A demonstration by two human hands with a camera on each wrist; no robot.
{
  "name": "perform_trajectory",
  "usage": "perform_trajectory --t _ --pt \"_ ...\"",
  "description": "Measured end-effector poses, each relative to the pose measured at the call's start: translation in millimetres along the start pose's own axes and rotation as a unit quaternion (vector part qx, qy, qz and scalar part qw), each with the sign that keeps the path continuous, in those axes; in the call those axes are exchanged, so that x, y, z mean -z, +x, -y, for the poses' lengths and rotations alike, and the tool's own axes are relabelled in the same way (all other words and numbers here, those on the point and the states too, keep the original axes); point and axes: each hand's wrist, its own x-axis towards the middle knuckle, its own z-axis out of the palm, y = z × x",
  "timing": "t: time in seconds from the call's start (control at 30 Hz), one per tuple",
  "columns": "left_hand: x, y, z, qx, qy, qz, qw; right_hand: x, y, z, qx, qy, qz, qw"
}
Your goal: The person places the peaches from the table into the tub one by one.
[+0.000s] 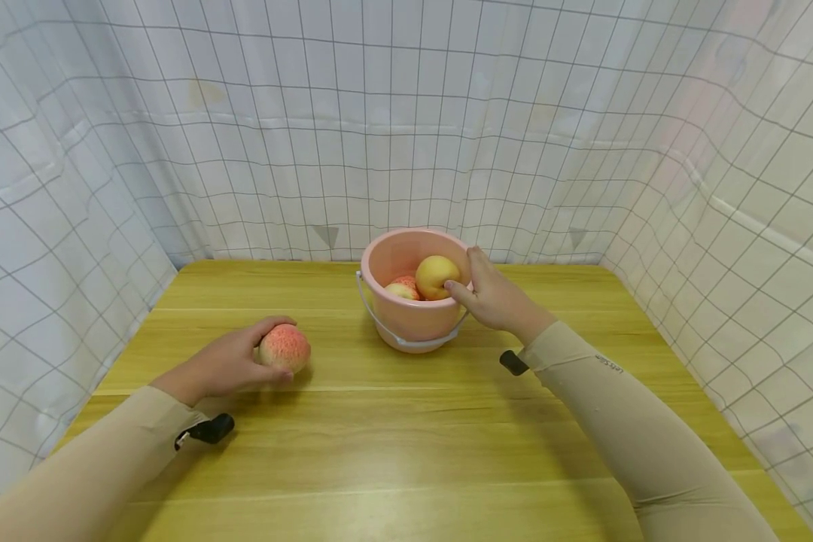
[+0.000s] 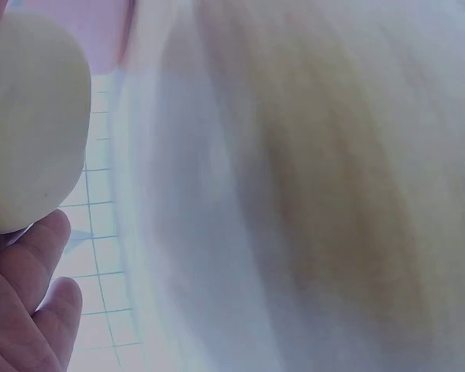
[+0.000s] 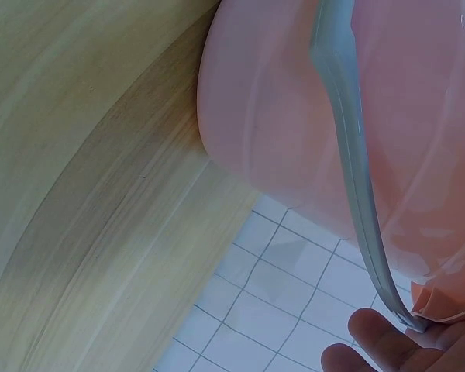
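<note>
**Two hands, two fruits, one pink bucket**

The left hand (image 1: 220,367) curls its fingers and thumb round a pink, speckled peach (image 1: 284,348). The peach sits on the yellow wooden bench (image 1: 406,436), near the left edge and about halfway back. The right hand (image 1: 493,297) pinches a round yellow fruit (image 1: 436,276) with fingertips and thumb, right at the rim of the pink bucket (image 1: 406,320). The bucket stands near the back edge of the bench, in the middle. Another pink fruit (image 1: 403,288) lies inside it, touching the yellow one. The bucket's pale grey handle (image 1: 393,335) hangs down along its front.

Both arms wear tan sleeves (image 1: 623,406). White cloth with a grey grid (image 1: 406,135) hangs all round the bench.

The bucket wall hides most of the fruit inside. The left wrist view is very blurry; it shows only a pale round shape by the fingers (image 2: 27,302). The right wrist view shows only the bucket's side, its handle and a bit of the hand.
</note>
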Motion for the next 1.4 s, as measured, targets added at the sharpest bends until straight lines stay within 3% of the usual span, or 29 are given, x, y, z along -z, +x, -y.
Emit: perform_trajectory --t 0.67,1.4 --pt "25.8 13.6 -23.6 -0.044 0.000 -0.042 0.9982 1.6 0.3 1.0 0.004 0.007 -0.001 1.000" --pt "53.3 30.7 -55.7 -0.054 0.004 -0.052 0.9972 3.0 -2.5 4.5 -0.016 -0.008 0.008 1.000"
